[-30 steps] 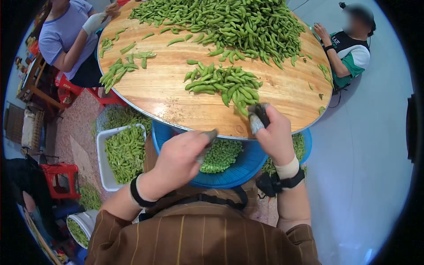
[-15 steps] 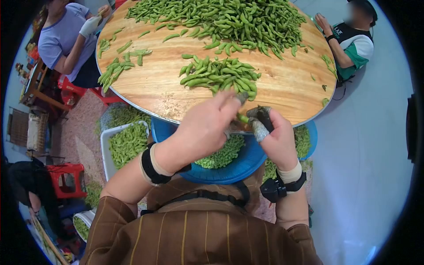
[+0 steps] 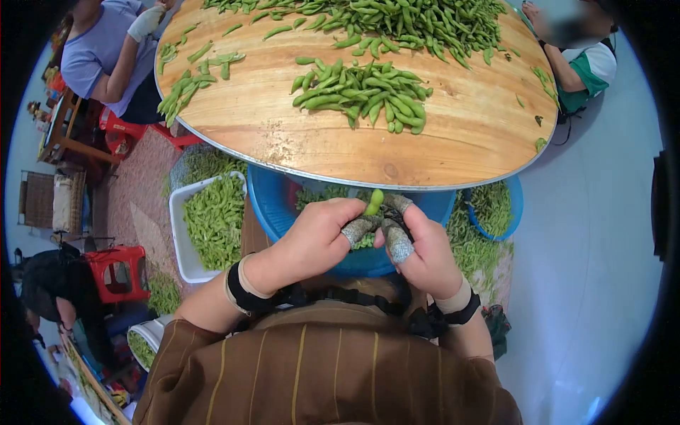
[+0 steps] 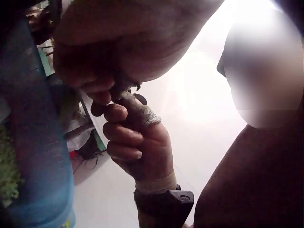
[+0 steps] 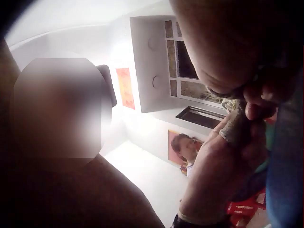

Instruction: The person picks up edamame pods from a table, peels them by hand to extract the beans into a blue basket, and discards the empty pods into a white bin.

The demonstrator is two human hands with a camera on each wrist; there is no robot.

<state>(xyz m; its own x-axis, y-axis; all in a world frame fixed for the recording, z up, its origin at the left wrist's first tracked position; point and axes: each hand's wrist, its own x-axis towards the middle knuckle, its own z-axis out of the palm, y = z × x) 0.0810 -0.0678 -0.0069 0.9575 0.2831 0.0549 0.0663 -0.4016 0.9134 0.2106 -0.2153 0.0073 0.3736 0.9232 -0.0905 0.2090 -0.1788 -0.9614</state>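
Note:
Both hands meet over the blue basin (image 3: 265,202), just in front of the table's edge, in the head view. A green edamame pod (image 3: 374,203) stands up between their fingertips. My left hand (image 3: 315,237) pinches it from the left, and my right hand (image 3: 428,255) pinches at its lower end. Worn grey wraps cover thumbs and fingertips on both hands. In the left wrist view the right hand (image 4: 142,140) has its fingers curled, the pod hidden. Green beans (image 3: 365,243) show in the basin beneath, partly covered by the hands.
On the round wooden table (image 3: 234,131) lie a small pile of pods (image 3: 368,95) and a large heap (image 3: 432,25) behind. A white tub of pods (image 3: 212,219) stands left, another blue basin (image 3: 516,209) right. People sit at both sides of the table.
My left hand rose to the right hand at the table's edge, then both drew back together over the basin with the pod. The view has shifted, so the table appears higher.

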